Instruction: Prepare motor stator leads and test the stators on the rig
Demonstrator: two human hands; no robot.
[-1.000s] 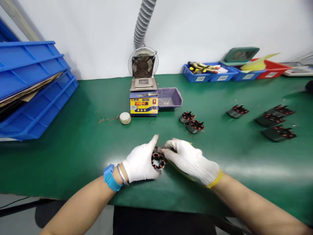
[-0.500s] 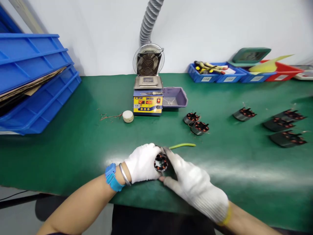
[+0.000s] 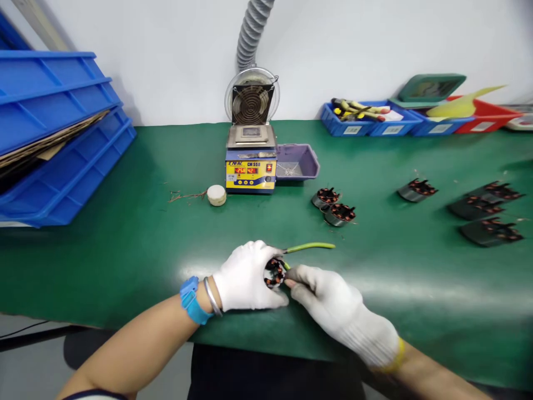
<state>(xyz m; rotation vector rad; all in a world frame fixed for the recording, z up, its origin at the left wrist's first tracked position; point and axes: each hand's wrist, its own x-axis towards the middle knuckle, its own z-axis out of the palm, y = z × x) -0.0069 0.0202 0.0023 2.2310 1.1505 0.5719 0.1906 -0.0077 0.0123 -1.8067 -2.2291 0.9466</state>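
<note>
My left hand (image 3: 245,276), in a white glove, curls around a motor stator (image 3: 275,273) with copper windings and black insulation, its open end facing up. My right hand (image 3: 328,294), also gloved, has thumb and fingertips pinched together at the stator's right rim; what lies between them is too small to make out. Just beyond the hands lies a green tool handle (image 3: 310,246), its dark end partly hidden by my left fingers. A second short green piece (image 3: 287,266) shows between the stator and my right fingertips.
Behind stands a solder pot (image 3: 250,172) with a purple tray (image 3: 298,162) beside it. A round white pad (image 3: 216,195) sits front left of it. More stators (image 3: 340,214) stand on the right. Blue crates (image 3: 62,133) tilt at the left; small bins (image 3: 352,130) line the wall.
My right hand has gone from spread fingers around the stator to a pinch at its right rim. The left hand keeps its hold, and the stator stays in about the same place.
</note>
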